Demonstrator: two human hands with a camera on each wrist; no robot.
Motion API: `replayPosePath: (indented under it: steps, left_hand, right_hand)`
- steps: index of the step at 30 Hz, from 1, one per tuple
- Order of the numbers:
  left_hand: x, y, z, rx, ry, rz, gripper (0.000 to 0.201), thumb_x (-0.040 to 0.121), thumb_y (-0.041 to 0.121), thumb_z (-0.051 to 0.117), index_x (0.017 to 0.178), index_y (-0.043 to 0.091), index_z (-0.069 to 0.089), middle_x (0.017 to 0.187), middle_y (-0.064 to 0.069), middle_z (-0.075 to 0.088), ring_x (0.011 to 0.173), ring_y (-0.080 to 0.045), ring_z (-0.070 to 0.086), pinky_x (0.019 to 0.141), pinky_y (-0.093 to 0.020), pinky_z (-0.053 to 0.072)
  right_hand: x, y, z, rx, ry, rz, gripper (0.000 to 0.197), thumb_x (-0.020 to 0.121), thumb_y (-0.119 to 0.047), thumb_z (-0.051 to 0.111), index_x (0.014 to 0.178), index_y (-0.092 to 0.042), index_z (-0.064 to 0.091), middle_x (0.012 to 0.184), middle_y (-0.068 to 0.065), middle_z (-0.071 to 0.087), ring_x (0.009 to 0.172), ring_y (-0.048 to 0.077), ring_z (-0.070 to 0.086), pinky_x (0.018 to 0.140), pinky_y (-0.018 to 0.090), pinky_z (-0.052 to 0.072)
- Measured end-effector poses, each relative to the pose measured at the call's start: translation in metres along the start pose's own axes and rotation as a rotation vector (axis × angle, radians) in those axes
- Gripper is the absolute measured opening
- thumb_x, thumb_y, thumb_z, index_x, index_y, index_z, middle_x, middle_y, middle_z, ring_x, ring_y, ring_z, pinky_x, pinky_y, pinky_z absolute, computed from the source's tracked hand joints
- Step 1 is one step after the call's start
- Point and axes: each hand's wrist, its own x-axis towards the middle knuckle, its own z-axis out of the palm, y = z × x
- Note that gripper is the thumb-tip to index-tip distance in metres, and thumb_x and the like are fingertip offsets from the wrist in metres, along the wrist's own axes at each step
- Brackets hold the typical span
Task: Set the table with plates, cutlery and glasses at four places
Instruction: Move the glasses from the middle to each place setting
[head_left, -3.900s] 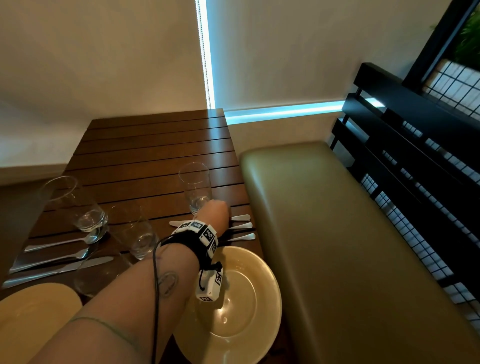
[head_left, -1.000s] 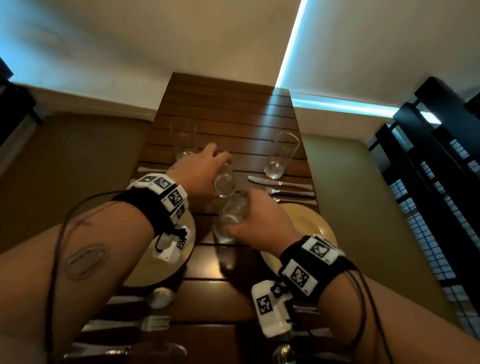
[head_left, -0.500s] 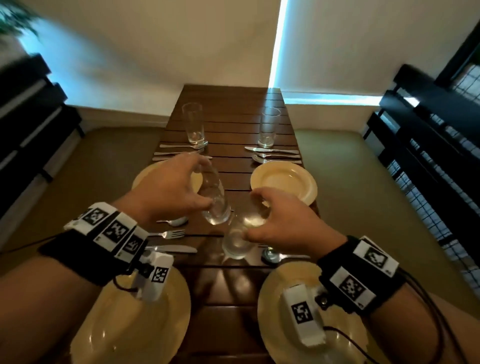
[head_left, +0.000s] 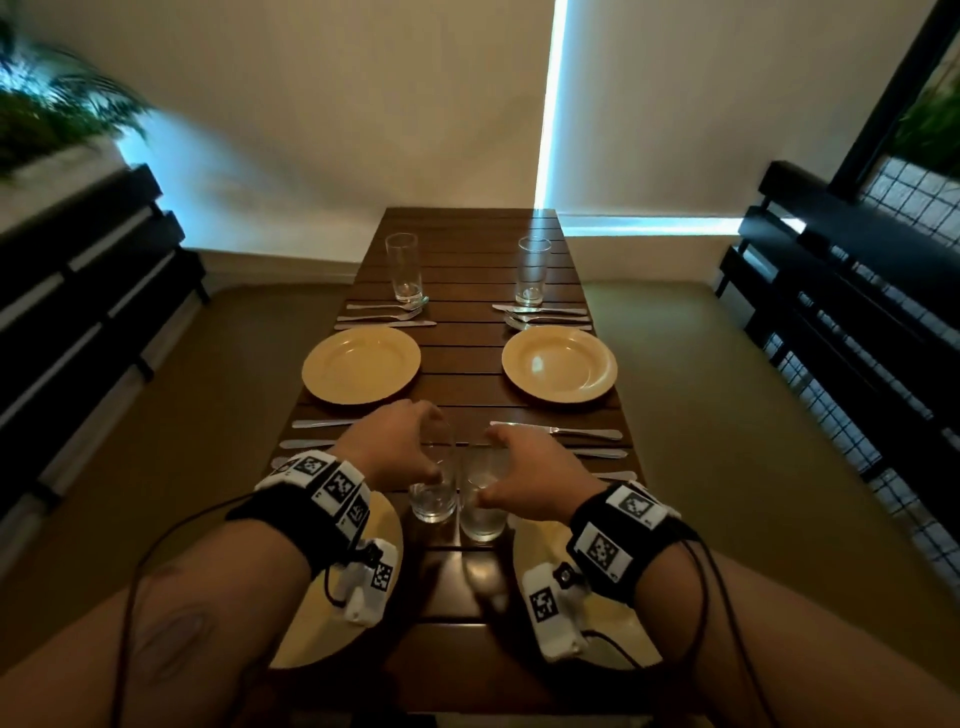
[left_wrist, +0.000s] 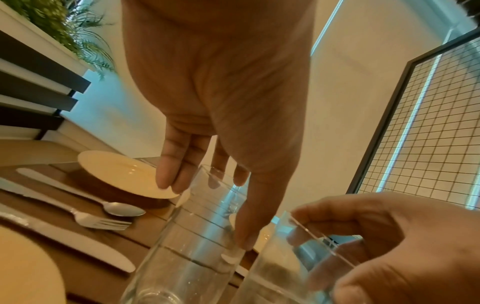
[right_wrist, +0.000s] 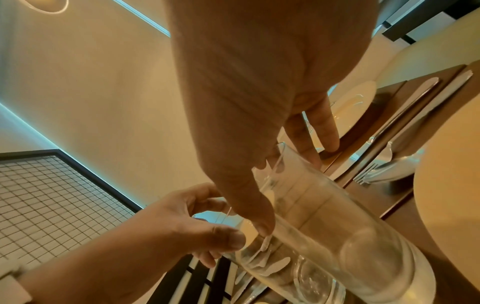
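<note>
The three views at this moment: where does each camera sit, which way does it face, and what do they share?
Head: looks forward and down the table; both forearms and hands show.
Left wrist: looks along the left hand gripping its glass.
Right wrist: looks along the right hand gripping its glass.
Shared: both hands and both glasses appear in all three.

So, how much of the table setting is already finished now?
The two far places look done: each has a plate, cutlery and a glass. The near places have plates and cutlery. The left hand and right hand each hold a glass mid-table; these two remain to place.
</note>
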Motion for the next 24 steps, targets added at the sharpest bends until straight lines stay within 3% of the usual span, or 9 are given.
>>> replayPosePath:
  steps: [4,7,10,14,18,24]
  left_hand:
    - [-0.004,-0.012,0.006,-0.03,-0.016,0.003,0.092,0.073,0.04,0.086,0.151,0.035,0.039,0.149,0.005,0.047,0.131,-0.016,0.052,0.105,-0.037,0.051]
    - [-0.01,-0.021,0.007,-0.102,-0.015,0.002,0.102,0.075,0.05,0.085,0.158,0.036,0.028,0.16,0.004,0.037,0.144,-0.018,0.041,0.115,-0.039,0.042]
    - [-0.016,-0.028,0.008,-0.22,0.108,-0.054,0.092,0.082,0.06,0.074,0.158,0.031,0.031,0.16,0.003,0.04,0.144,-0.017,0.042,0.116,-0.039,0.04]
    - [-0.022,-0.029,0.017,-0.245,0.12,-0.058,0.084,0.086,0.059,0.07,0.157,0.03,0.035,0.161,0.002,0.041,0.143,-0.019,0.044,0.114,-0.039,0.041]
    - [-0.025,-0.022,0.017,-0.219,0.109,-0.075,0.078,0.089,0.057,0.067,0.156,0.032,0.038,0.148,-0.001,0.057,0.126,-0.018,0.059,0.102,-0.036,0.049]
    - [-0.029,-0.024,0.016,-0.188,0.079,-0.082,0.078,0.089,0.06,0.065,0.157,0.035,0.036,0.152,0.0,0.053,0.135,-0.019,0.053,0.106,-0.037,0.046]
  right_hand:
    - [0.003,-0.002,0.006,0.0,-0.008,-0.004,0.08,0.072,-0.039,0.081,0.143,-0.025,0.048,0.141,-0.003,0.056,0.128,0.016,0.054,0.101,0.033,0.05]
    - [0.004,0.001,0.008,0.01,-0.044,0.006,0.098,0.07,-0.05,0.082,0.152,-0.026,0.035,0.156,-0.003,0.042,0.141,0.016,0.043,0.109,0.032,0.042]
    - [0.003,0.008,0.012,0.067,0.018,0.051,0.11,0.068,-0.067,0.076,0.157,-0.03,0.024,0.163,-0.005,0.032,0.148,0.016,0.034,0.115,0.036,0.037]
    - [-0.004,0.016,0.019,0.037,0.08,0.051,0.097,0.076,-0.068,0.068,0.156,-0.031,0.028,0.16,-0.007,0.039,0.144,0.015,0.04,0.114,0.038,0.041]
    - [-0.003,0.02,0.023,0.0,0.068,0.075,0.091,0.077,-0.07,0.064,0.154,-0.035,0.031,0.154,-0.005,0.048,0.138,0.018,0.048,0.108,0.039,0.046]
    - [0.002,0.022,0.018,-0.002,0.088,0.086,0.087,0.081,-0.067,0.063,0.154,-0.036,0.029,0.153,-0.008,0.049,0.138,0.018,0.048,0.107,0.037,0.044]
